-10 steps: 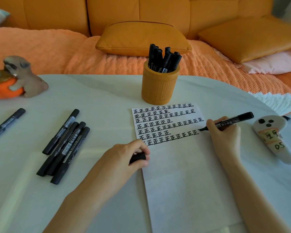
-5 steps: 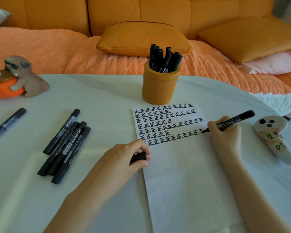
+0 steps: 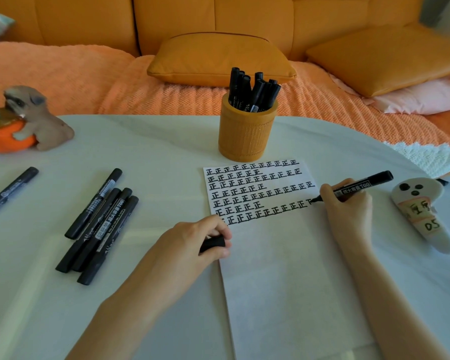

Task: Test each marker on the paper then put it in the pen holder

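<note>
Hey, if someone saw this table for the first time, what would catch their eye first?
Likely the white paper sheet at centre, its top packed with rows of bold black characters, where the right hand holds a black marker to the bottom row while the left hand pinches a black cap. Behind stands an orange cylindrical pen holder full of capped markers.
</note>
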Available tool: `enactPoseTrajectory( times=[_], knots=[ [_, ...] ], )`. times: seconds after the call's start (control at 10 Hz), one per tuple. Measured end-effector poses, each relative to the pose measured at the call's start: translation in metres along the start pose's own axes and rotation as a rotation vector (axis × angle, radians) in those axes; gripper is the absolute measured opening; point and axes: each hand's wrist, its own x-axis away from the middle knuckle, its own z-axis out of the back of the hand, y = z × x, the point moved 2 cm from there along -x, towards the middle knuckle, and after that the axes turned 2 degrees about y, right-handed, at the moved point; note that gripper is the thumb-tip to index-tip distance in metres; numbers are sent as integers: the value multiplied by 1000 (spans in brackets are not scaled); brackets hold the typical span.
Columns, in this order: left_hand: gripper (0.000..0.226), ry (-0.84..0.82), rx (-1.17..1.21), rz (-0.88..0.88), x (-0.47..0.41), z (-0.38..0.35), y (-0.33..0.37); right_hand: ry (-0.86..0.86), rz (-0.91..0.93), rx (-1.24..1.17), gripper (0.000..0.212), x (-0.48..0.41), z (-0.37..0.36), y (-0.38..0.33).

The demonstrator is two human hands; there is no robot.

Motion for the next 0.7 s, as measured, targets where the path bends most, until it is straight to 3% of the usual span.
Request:
enactPoseTrajectory(
  times=[0.7],
  knots=[
    [12,-3,-5,15,1,1,2,-37,-36,-75,22,2,0,-2]
  ],
)
